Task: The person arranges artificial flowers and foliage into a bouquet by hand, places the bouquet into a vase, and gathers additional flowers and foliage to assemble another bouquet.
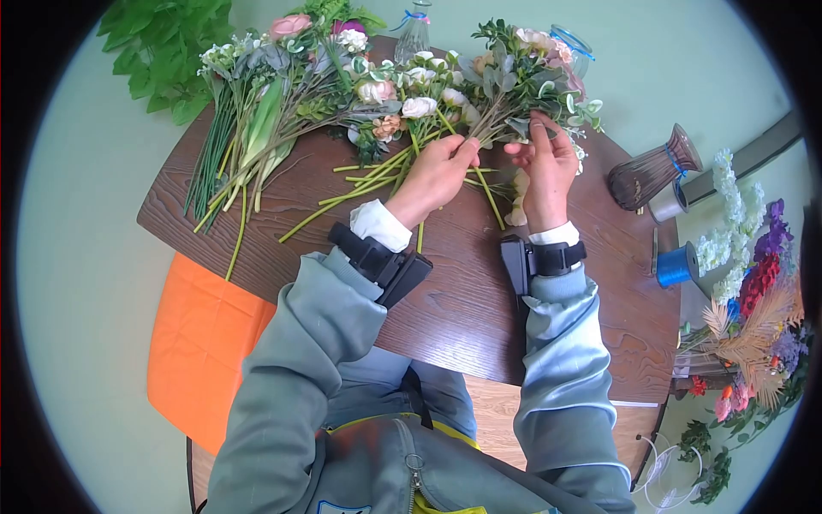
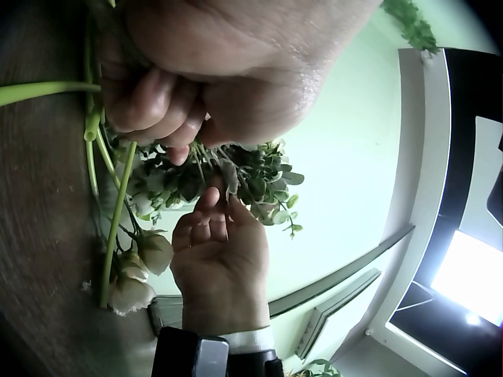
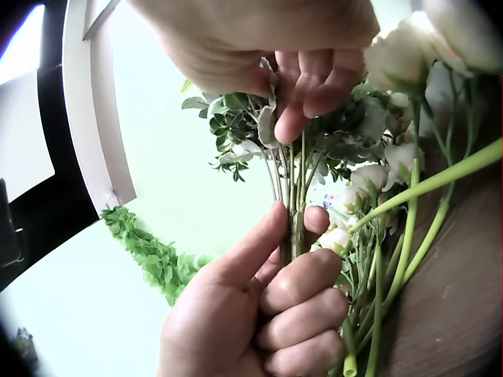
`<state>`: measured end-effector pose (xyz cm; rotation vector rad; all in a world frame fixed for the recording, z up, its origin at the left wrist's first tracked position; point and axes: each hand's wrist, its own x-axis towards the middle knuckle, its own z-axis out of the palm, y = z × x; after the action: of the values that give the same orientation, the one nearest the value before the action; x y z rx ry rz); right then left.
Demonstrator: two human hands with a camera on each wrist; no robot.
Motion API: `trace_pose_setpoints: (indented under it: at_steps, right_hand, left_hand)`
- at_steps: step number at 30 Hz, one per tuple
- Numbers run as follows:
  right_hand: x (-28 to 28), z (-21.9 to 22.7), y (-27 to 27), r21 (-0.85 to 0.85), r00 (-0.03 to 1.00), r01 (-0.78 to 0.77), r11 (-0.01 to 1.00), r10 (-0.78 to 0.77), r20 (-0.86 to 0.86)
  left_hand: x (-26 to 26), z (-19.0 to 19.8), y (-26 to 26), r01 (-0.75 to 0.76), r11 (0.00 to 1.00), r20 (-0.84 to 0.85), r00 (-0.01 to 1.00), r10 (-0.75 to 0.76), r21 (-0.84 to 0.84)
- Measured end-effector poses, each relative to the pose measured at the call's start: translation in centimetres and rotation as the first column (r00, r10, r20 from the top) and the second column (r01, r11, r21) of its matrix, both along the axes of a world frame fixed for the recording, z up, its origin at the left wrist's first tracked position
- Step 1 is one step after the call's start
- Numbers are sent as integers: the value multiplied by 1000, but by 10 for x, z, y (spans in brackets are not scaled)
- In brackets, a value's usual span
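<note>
My left hand (image 1: 435, 176) grips the bundled stems (image 3: 292, 184) of a bouquet (image 1: 522, 81), fingers curled round them with the thumb along the side. Pale pink and white artificial blooms and grey-green foliage fan out above that grip. At the bouquet's lower right foliage, my right hand (image 1: 550, 176) pinches a grey-green leaf (image 3: 268, 126) between thumb and fingertips, its other fingers loosely bent. White flowers (image 2: 132, 290) on thick green stems (image 1: 368, 187) lie on the table just under both hands.
The dark wooden table (image 1: 462, 300) holds a large pile of artificial flowers (image 1: 282, 103) at left. A glass vase (image 1: 413, 34) stands behind. On the right are a dark ribbed vase (image 1: 655, 167), a blue ribbon spool (image 1: 676, 265) and more flowers (image 1: 758, 317). An orange chair (image 1: 201, 343) is at lower left.
</note>
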<state>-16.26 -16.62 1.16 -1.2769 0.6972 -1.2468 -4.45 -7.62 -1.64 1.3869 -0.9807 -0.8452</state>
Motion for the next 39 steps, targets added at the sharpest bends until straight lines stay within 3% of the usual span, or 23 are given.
trace_pose_setpoints:
  at_steps: [3, 5, 10, 12, 13, 16, 20, 22, 25, 31, 39]
  right_hand:
    - [3, 3, 3, -61, 998, 64, 996, -64, -1]
    - [5, 4, 4, -241, 984, 180, 954, -173, 51]
    - [9, 6, 18, -486, 988, 151, 861, -119, 96]
    - [11, 6, 19, -469, 995, 98, 878, -97, 27]
    - [10, 5, 19, -454, 994, 72, 888, -101, -40]
    - [7, 11, 22, -409, 986, 96, 907, -143, -86]
    - [4, 10, 15, -323, 979, 201, 925, -202, 29]
    - [5, 12, 17, -330, 977, 211, 920, -207, 49]
    - [5, 11, 18, -294, 980, 197, 935, -175, 100]
    - [7, 11, 21, -333, 998, 58, 941, -45, 48]
    - [4, 15, 22, -237, 998, 59, 970, -60, 3]
  left_hand:
    - [1, 0, 0, -25, 999, 4, 1000, 25, 32]
    - [3, -4, -2, -60, 998, 83, 995, 60, 2]
    - [2, 1, 1, -99, 995, 218, 971, 102, -27]
    - [0, 1, 0, -112, 991, 252, 959, 127, -71]
    - [0, 3, 1, -94, 996, 236, 967, 94, -14]
    - [-1, 4, 2, -82, 996, 216, 972, 88, -35]
    - [-2, 5, 2, -63, 997, 194, 978, 71, -49]
    - [-2, 2, 0, -34, 987, 65, 997, 45, -155]
    - [-1, 7, 3, -77, 990, 15, 997, 79, -119]
    - [-2, 12, 7, -99, 988, -170, 982, 79, -115]
    - [-4, 14, 7, -80, 989, -198, 979, 55, -121]
